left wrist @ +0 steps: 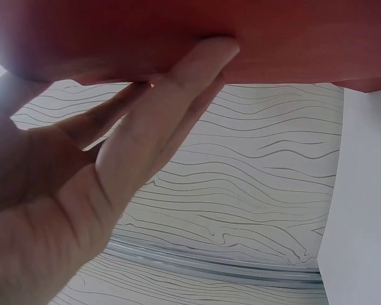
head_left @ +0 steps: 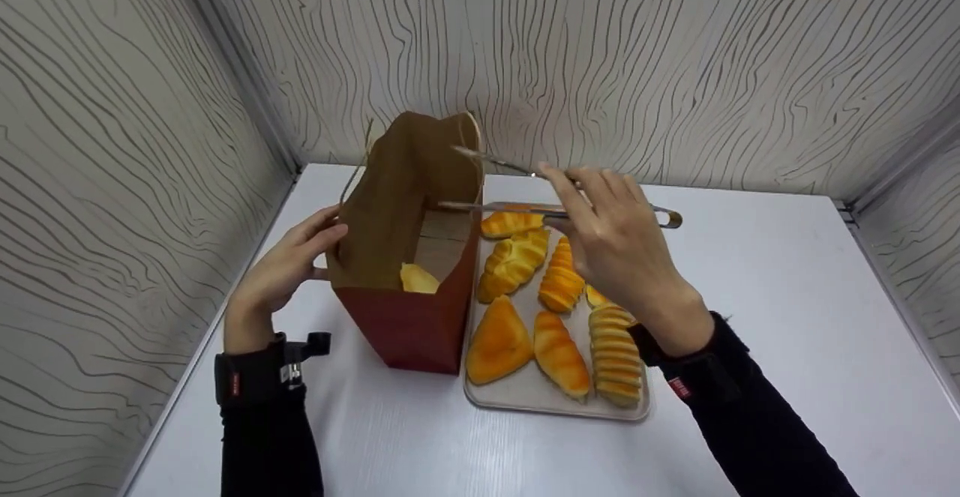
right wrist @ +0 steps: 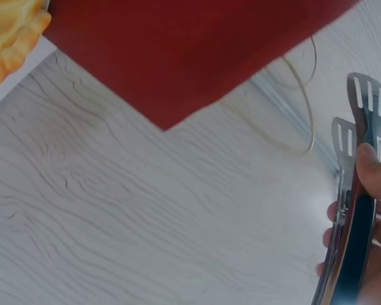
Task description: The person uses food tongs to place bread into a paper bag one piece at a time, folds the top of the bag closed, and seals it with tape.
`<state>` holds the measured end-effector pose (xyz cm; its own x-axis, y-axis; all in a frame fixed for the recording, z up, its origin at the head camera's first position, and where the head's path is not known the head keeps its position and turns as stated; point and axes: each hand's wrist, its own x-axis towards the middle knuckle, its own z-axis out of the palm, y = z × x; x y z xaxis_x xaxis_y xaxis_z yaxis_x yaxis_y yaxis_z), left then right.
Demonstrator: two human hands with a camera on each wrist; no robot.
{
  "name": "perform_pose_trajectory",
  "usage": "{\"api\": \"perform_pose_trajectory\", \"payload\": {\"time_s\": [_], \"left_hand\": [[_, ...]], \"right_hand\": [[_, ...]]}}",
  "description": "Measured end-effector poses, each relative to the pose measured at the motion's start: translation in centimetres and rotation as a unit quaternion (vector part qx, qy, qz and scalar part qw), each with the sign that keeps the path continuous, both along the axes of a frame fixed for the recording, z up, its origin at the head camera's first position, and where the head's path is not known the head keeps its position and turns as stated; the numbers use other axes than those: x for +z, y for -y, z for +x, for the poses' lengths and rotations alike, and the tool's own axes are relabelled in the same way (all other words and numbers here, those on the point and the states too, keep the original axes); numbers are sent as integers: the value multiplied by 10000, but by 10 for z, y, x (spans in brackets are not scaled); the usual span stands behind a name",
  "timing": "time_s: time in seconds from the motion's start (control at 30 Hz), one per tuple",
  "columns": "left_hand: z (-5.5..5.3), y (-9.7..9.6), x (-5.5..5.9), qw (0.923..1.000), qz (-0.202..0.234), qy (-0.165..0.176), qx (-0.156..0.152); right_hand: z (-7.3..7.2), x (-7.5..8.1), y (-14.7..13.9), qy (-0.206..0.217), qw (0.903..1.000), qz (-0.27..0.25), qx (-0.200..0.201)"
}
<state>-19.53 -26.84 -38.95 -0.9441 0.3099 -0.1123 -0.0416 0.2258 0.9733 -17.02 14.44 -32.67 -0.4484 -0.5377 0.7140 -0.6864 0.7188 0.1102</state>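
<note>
Evidently the right hand [head_left: 619, 238], right of centre in the head view, grasps a pair of metal tongs [right wrist: 357, 235], whose tips reach over the mouth of the red paper bag [head_left: 405, 324] left of centre. The left hand [head_left: 281, 264] pinches the bag's left rim, some fingertips hidden behind it. Inside, one pale bread piece [head_left: 418, 279] shows only partly, cut off by the near wall. Lower centre, loaves [head_left: 499, 343] lie on a tray [head_left: 517, 394] beside the bag; the right hand, wrist and tongs cover some of them.
</note>
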Motion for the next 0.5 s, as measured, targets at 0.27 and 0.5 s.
{"api": "perform_pose_trajectory", "payload": {"time_s": [0.27,0.5], "left_hand": [[0,0,0,10000,-73,34,-18],[-1,-1,0,9999,-149,32,-29]], "right_hand": [[-14,7,-49,147,9917,-1177,-501],[-27,-4,-83,428,9855,-1348,-932]]}}
